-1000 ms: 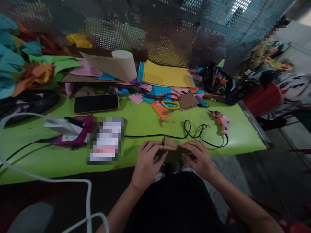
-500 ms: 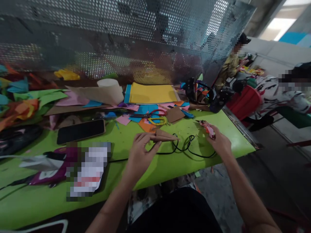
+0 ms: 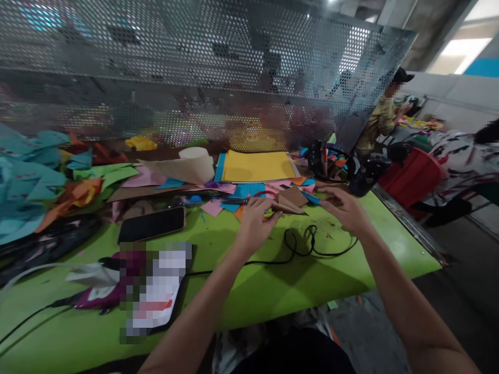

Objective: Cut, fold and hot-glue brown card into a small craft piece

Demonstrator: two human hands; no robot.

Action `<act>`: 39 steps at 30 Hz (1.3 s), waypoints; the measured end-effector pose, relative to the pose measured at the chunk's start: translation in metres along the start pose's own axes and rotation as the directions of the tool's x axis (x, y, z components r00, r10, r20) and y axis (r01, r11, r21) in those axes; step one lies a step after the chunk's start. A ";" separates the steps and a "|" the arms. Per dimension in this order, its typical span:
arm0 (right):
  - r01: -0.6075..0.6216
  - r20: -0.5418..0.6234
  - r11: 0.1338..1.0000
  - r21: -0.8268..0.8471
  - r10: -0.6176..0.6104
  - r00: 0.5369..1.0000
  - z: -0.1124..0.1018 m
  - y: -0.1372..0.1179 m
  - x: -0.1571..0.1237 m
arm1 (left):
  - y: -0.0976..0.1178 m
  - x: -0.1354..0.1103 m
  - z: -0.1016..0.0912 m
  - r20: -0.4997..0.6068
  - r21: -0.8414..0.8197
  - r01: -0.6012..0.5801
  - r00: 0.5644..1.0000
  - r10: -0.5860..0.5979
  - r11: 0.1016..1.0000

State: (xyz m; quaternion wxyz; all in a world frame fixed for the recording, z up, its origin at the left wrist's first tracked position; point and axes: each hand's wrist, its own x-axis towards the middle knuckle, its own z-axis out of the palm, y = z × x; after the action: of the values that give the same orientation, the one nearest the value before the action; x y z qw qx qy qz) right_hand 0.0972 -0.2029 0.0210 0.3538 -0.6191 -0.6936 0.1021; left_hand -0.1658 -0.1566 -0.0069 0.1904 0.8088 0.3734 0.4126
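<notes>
My left hand (image 3: pixel 257 226) is closed on a folded brown paper cone (image 3: pixel 289 208), held above the green table with its narrow tip pointing right. To the right of that tip, my right hand (image 3: pixel 346 210) is open, fingers stretched leftward with nothing visible in them. Behind the cone lies a flat brown paper piece (image 3: pixel 293 196) on colored scraps. Red-handled scissors (image 3: pixel 262 194) lie partly hidden behind my left hand. Under both hands a black cable (image 3: pixel 302 252) runs in loops across the table.
A dark phone (image 3: pixel 152 225), a purple power strip (image 3: pixel 97 293) and a blurred-out, pale device (image 3: pixel 159 291) lie to the left. Yellow sheets (image 3: pixel 259 166) and a curled paper roll (image 3: pixel 197 162) stand at the back. Two people sit beyond a red chair (image 3: pixel 413 174).
My right hand has let go of the small pink-wrapped tool with a dark tip and moved closer to the cone. The left hand has raised the cone slightly; the camera view has shifted.
</notes>
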 end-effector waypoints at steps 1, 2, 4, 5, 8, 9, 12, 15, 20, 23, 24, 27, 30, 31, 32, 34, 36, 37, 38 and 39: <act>0.063 0.076 0.994 0.084 -0.070 0.995 0.008 -0.012 0.006 | -0.001 0.000 0.000 0.004 0.002 -0.012 1.000 0.012 1.000; 0.121 0.131 0.986 0.116 -0.136 0.982 0.016 -0.024 0.012 | -0.003 0.000 0.000 0.006 0.008 -0.023 1.000 0.023 1.000; 0.195 0.229 0.976 0.100 -0.213 0.950 0.033 -0.040 0.020 | -0.006 -0.003 -0.001 -0.004 0.033 -0.035 0.999 0.035 0.999; 0.205 0.245 0.977 0.067 -0.215 0.945 0.041 -0.045 0.022 | -0.008 -0.005 -0.001 -0.017 0.050 -0.040 0.999 0.041 0.998; 0.197 0.207 0.980 -0.018 -0.189 0.960 0.060 -0.046 0.021 | -0.014 -0.011 -0.002 -0.050 0.092 -0.075 0.996 0.079 0.993; 0.201 0.189 0.979 -0.026 -0.192 0.963 0.064 -0.044 0.020 | -0.016 -0.013 -0.002 -0.052 0.105 -0.088 0.994 0.094 0.991; 0.228 0.154 0.974 -0.002 -0.224 0.962 0.071 -0.036 0.014 | -0.018 -0.016 -0.002 -0.055 0.132 -0.106 0.992 0.114 0.986; 0.226 0.152 0.974 0.029 -0.227 0.962 0.073 -0.033 0.008 | -0.016 -0.019 -0.001 -0.076 0.117 -0.090 0.992 0.099 0.989; 0.109 0.086 0.987 0.120 -0.120 0.989 0.080 -0.031 0.002 | -0.012 -0.023 0.012 -0.205 -0.228 0.060 0.973 -0.108 0.972; 0.015 0.122 0.965 0.263 -0.049 0.991 0.088 -0.030 0.002 | -0.013 -0.023 0.024 -0.106 -0.615 0.213 0.932 -0.347 0.760; -0.002 0.143 0.957 0.290 -0.042 0.989 0.090 -0.029 0.002 | -0.014 -0.022 0.027 -0.061 -0.685 0.244 0.920 -0.388 0.686; 0.013 0.189 0.970 0.244 -0.060 0.980 0.093 -0.026 0.003 | -0.020 -0.020 0.028 -0.026 -0.745 0.279 0.895 -0.444 0.606; 0.142 0.233 0.986 0.092 -0.160 0.959 0.093 -0.025 0.001 | -0.029 -0.017 0.019 -0.122 -0.711 0.276 0.857 -0.501 0.646; 0.194 0.245 0.981 0.024 -0.194 0.950 0.094 -0.026 0.000 | -0.032 -0.016 0.015 -0.154 -0.701 0.278 0.840 -0.521 0.657; 0.237 0.258 0.970 -0.048 -0.217 0.941 0.094 -0.027 -0.002 | -0.034 -0.016 0.012 -0.179 -0.701 0.281 0.820 -0.543 0.655; 0.286 0.283 0.942 -0.175 -0.230 0.931 0.097 -0.030 -0.006 | -0.034 -0.015 0.008 -0.188 -0.711 0.296 0.794 -0.578 0.638; 0.307 0.317 0.925 -0.223 -0.229 0.920 0.101 -0.031 -0.009 | -0.032 -0.016 0.006 -0.164 -0.719 0.313 0.791 -0.590 0.620; 0.310 0.336 0.927 -0.211 -0.229 0.914 0.103 -0.031 -0.010 | -0.031 -0.016 0.006 -0.147 -0.723 0.320 0.794 -0.589 0.612; 0.305 0.355 0.935 -0.183 -0.227 0.907 0.105 -0.030 -0.009 | -0.029 -0.016 0.006 -0.133 -0.727 0.325 0.798 -0.588 0.605; 0.289 0.372 0.947 -0.144 -0.219 0.902 0.106 -0.030 -0.008 | -0.028 -0.017 0.007 -0.120 -0.733 0.328 0.800 -0.588 0.596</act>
State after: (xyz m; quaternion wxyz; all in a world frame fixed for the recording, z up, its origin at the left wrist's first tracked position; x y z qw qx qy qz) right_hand 0.0086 -0.1855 -0.0419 0.1723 -0.5264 -0.8271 0.0952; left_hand -0.1792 -0.1513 -0.0365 0.5038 0.4677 0.4215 0.5914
